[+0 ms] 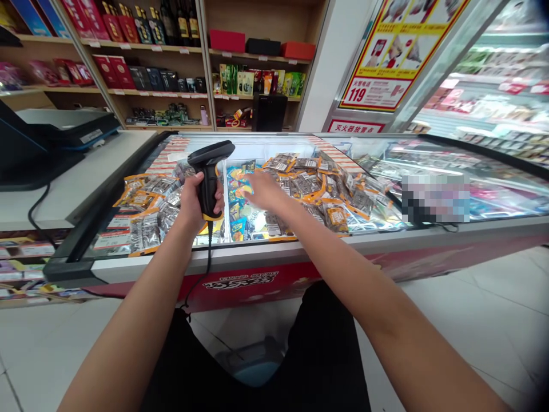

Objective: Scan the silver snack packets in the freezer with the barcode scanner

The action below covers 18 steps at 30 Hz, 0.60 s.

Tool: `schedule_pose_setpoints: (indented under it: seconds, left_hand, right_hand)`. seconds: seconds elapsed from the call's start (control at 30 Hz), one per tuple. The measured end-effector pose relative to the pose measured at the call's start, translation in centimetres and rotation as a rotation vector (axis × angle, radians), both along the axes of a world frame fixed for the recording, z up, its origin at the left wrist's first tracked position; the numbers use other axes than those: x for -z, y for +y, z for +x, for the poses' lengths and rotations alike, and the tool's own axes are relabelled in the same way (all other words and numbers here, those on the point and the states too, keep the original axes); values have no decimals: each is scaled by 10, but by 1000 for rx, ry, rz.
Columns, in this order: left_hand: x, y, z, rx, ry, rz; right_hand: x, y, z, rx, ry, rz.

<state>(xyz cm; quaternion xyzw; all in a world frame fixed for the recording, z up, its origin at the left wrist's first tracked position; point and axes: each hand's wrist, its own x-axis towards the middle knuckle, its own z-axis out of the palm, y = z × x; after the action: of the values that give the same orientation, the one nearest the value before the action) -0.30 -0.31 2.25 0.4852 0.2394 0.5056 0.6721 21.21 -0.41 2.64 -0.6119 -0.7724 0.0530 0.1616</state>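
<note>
My left hand (191, 197) is wrapped round the grip of a black handheld barcode scanner (210, 171). The scanner is upright, its head above my fist, and its cord (210, 252) hangs over the front edge of the freezer. My right hand (262, 191), slightly blurred, is above the glass lid with thumb and fingers apart and nothing visible between them. Below its fingertips, blue and yellow snack packets (238, 226) show. Piles of dark packets with orange edges lie on both sides: one pile to the right (306, 183), another to the left (146, 226).
The chest freezer (257, 250) stretches across in front of my knees. A pixelated patch (435, 198) covers something on its right part. At left stands a counter (38, 206) with a black machine (26, 149). Shelves with bottles and boxes (150, 77) stand behind.
</note>
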Motion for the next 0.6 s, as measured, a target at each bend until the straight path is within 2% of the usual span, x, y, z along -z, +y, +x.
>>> schedule_pose_setpoints:
  seconds: [0.1,0.17,0.23,0.3,0.43,0.5,0.6]
  left_hand:
    - [2,-2,1,27,10,22]
    - [3,-2,2,53,8,36]
    - [4,-2,2,73,8,41]
    - [5,-2,2,83,12,38]
    - [7,0,3,87,34,59]
    - [8,1,4,86,41,64]
    - [10,0,5,83,43,43]
  right_hand:
    - [-8,7,39,246,-85,76]
    - [-9,16,59,298,-67,30]
    - [-6,24,70,301,-66,-69]
    - [-2,28,73,276,-108,-113]
    - [2,26,63,129,-186,-28]
    - [0,26,56,100,-114,-53]
    - [-3,32,48,153,38,-150]
